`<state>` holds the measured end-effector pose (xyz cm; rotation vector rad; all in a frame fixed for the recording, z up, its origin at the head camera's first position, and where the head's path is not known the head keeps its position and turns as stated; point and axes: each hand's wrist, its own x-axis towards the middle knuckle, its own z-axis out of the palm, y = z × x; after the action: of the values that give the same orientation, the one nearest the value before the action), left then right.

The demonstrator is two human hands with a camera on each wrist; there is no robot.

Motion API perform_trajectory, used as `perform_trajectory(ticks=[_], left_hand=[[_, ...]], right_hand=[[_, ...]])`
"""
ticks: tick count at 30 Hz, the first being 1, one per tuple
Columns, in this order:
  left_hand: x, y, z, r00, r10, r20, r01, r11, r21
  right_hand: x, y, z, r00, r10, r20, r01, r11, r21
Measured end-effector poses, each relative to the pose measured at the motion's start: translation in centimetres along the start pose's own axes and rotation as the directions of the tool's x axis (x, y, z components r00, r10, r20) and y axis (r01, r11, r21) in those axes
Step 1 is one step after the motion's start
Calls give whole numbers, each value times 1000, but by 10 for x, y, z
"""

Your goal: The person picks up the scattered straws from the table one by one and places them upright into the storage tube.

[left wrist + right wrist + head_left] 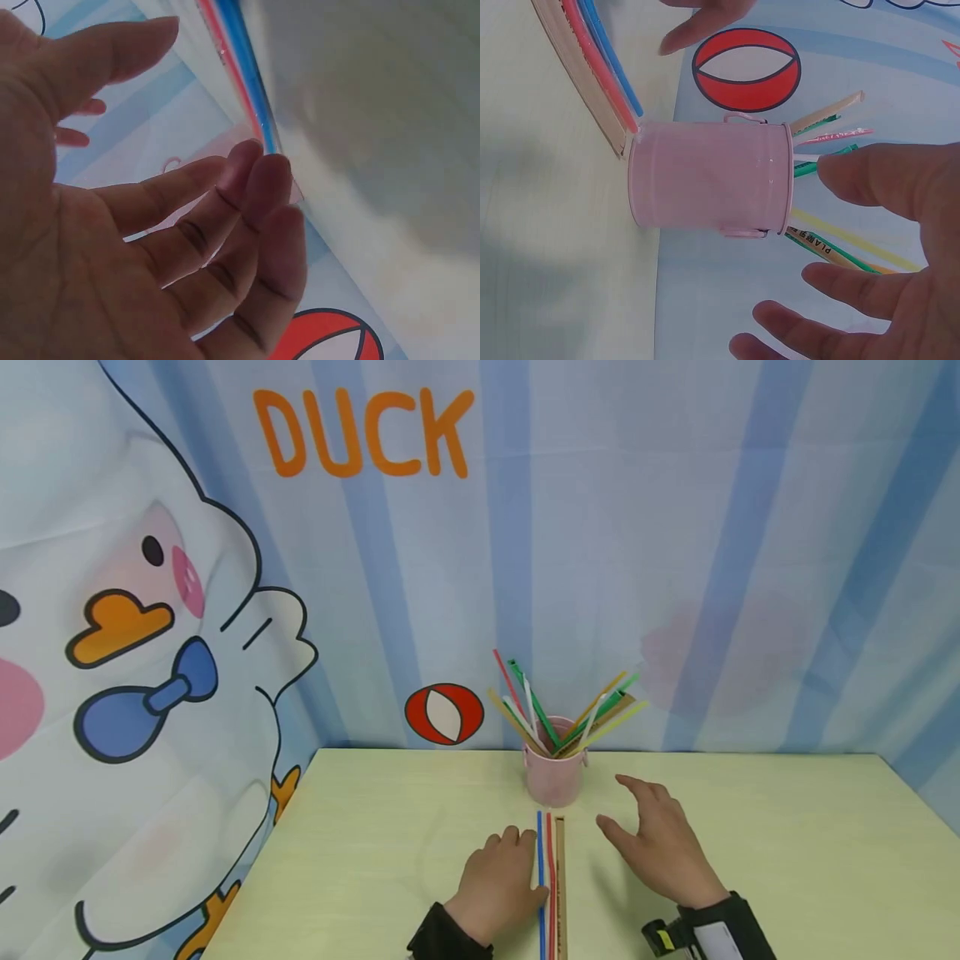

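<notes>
Three straws lie side by side on the table, running from the near edge toward the pail: a blue straw [541, 868], a red straw [551, 877] and a brown straw [561, 877]. My left hand [501, 881] rests beside the blue straw, its fingertips and thumb at that straw's left side. Its thumb stands apart from the fingers in the left wrist view. My right hand [667, 847] hovers right of the straws with thumb and fingers spread, holding nothing. Nearest to it is a small pink pail [553, 781], which holds several straws [596, 714] of different colours.
The pale table [390, 810] meets a blue striped curtain [600, 527] just behind the pail. Printed on the cloth are a large duck [150, 793], orange letters [363, 435] and a red and white ball [444, 714].
</notes>
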<state>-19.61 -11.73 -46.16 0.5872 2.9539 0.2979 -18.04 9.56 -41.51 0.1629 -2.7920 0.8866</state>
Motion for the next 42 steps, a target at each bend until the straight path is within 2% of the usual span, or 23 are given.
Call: perform_trajectory(ticks=[7, 17, 23, 27, 32, 37, 40, 42], left_hand=[[-3, 5, 5, 999, -21, 48, 22, 1000, -11], [-8, 1, 2, 998, -7, 70, 18, 988, -154], [-10, 2, 0, 997, -42, 66, 55, 977, -208], [-11, 0, -2, 998, -34, 54, 45, 977, -206], [-12, -4, -10, 997, -21, 71, 34, 981, -190], [-14, -5, -25, 995, -1, 98, 20, 982, -190], [-18, -3, -37, 996, 15, 84, 5, 973, -231], [-21, -3, -47, 999, 30, 37, -20, 963, -268]], right_hand=[[1, 0, 0, 1000, -3, 18, 3, 1000, 0], [1, 2, -1, 999, -13, 31, 13, 1000, 5], [1, 4, 1, 999, -16, 37, 16, 1000, 3], [1, 6, 2, 999, -16, 44, 16, 1000, -1], [0, 6, 1, 998, -9, 54, 9, 1000, -5], [1, 7, -1, 998, -4, 56, 5, 1000, -7], [1, 7, -1, 999, -5, 50, 5, 1000, -6], [1, 8, -1, 999, -7, 48, 7, 1000, -2]])
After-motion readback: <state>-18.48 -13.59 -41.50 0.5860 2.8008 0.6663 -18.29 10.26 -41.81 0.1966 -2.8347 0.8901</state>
